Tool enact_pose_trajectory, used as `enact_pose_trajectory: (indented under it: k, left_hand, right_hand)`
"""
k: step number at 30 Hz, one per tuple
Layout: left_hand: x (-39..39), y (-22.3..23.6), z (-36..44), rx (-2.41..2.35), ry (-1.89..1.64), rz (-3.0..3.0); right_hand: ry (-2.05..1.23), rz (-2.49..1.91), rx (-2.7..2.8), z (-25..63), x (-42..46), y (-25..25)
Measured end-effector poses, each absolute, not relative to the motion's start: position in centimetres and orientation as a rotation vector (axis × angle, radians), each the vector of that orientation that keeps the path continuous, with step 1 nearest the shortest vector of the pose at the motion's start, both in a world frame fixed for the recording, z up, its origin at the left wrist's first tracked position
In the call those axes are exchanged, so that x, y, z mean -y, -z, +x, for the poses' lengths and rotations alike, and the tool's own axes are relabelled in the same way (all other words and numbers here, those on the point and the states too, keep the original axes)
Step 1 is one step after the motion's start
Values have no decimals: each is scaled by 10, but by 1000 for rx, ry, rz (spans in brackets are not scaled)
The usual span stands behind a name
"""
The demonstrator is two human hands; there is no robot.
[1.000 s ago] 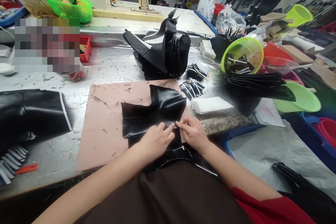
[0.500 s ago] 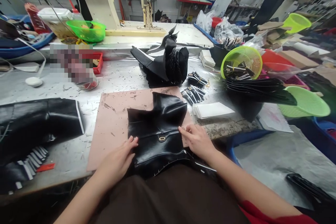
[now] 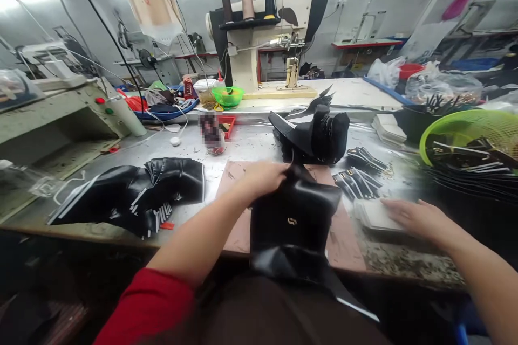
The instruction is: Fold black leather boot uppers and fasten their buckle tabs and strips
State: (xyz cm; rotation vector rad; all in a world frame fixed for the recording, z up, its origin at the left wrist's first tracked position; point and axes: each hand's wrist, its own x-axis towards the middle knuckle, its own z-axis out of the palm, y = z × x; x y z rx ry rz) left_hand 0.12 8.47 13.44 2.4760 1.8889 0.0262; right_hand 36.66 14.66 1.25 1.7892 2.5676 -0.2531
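A black leather piece (image 3: 297,226) with a small gold buckle-like fitting lies in front of me. Part of it rests on a pinkish board (image 3: 348,250), and its near end hangs over the table edge toward my lap. My left hand (image 3: 265,179) is closed on its raised far edge, blurred by motion. Off to the right, my right hand (image 3: 416,218) reaches over a stack of white sheets (image 3: 374,214), fingers stretched out and touching its right part. Just behind that stack lie several black straps (image 3: 356,183) with white ends and gold fittings.
Folded black leather pieces (image 3: 121,194) lie at left by an orange strip (image 3: 167,225). A pile of black cut parts (image 3: 311,135) stands behind the board. A yellow-green basket (image 3: 465,129) is at right. Behind the table stands a sewing machine (image 3: 246,54) with thread cones.
My left hand has moved from the leather's left side to its far edge and lifted it. My right hand has left the leather for the white sheets. The view has turned left and up.
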Motion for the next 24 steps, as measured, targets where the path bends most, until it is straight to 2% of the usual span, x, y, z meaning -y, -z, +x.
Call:
enact_pose_trajectory:
  k: [3, 6, 8, 10, 13, 16, 20, 22, 24]
  left_hand:
    - [-71, -183, -10, -2199, -307, 2644]
    - [-40, -207, -7, -2141, -421, 2969]
    - [-15, -195, 2, -1901, -299, 3151]
    - [8, -162, 12, -1632, -130, 3227]
    - [33, -104, 25, -1313, 192, 3075]
    - [41, -78, 28, -1197, 281, 2862]
    - [25, -101, 20, -1387, 164, 2660]
    - [5, -117, 15, -1530, -43, 2512]
    - [-20, -126, 15, -1603, -286, 2287]
  right_hand:
    - [147, 1785, -2658, 365, -138, -14]
    - [-106, 1776, -2779, 359, -126, -21]
    - [-276, 1707, -2816, 351, -118, -30]
    - [-314, 1609, -2781, 341, -111, -40]
    - [-118, 1520, -2602, 330, -102, -52]
    - [159, 1463, -2396, 329, -99, -64]
    - [217, 1598, -2334, 329, -104, -97]
    - [219, 1617, -2505, 314, -111, -119]
    - [357, 1454, -2710, 284, -120, -137]
